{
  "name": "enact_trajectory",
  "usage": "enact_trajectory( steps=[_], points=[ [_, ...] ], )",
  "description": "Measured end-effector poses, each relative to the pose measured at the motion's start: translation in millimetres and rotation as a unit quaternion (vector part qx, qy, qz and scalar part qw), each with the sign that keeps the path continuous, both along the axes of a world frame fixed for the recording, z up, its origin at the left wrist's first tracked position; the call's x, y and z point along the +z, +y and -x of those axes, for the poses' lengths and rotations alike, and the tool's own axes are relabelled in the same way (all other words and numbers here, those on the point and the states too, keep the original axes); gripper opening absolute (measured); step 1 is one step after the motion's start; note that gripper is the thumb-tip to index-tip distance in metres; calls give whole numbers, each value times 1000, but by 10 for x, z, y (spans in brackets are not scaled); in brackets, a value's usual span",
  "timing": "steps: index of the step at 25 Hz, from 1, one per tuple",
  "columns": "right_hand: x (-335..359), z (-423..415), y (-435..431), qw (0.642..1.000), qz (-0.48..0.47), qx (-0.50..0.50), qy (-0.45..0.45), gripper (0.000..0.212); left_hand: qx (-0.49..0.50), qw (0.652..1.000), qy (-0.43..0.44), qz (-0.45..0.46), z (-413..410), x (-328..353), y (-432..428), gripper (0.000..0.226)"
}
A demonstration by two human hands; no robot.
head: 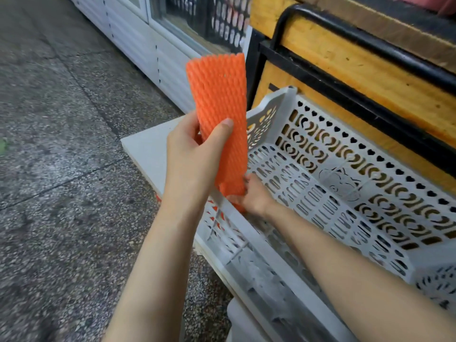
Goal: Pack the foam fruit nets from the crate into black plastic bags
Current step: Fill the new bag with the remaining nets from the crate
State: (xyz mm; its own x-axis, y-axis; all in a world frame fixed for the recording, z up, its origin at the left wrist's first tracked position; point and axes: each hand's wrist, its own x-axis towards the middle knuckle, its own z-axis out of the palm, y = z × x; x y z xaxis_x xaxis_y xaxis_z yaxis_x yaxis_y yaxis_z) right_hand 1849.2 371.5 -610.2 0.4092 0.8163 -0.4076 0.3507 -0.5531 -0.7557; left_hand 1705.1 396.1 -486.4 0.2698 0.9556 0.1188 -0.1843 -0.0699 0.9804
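Note:
My left hand (195,154) grips a flat orange foam fruit net (219,99) and holds it upright above the near-left corner of a white perforated plastic crate (345,183). My right hand (254,196) reaches down inside that corner, just under the net's lower end, with its fingers on another bit of orange foam (238,206) against the crate wall. How the right fingers close on it is partly hidden. More orange shows through the crate's near wall. No black bag is in view.
The crate rests on a white board (148,146) over a speckled stone floor (61,169). Behind it stands a yellow wooden stand with a black metal frame (345,77). A white cabinet with a glass front (160,45) runs along the back left.

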Motion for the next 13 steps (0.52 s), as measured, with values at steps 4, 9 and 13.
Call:
enact_trajectory(
  steps=[4, 9, 13],
  points=[
    [244, -70, -177, 999, -39, -9, -25, 28, 0, 1000, 7, -1, 65, -91, -7, 23],
    [934, -167, -591, 976, -195, -95, -33, 16, 50, 994, 81, -45, 23, -142, -61, 15],
    [1523, -9, -811, 953, -296, -40, 58, 17, 25, 994, 91, -61, -86, -104, -173, 15]
  ],
)
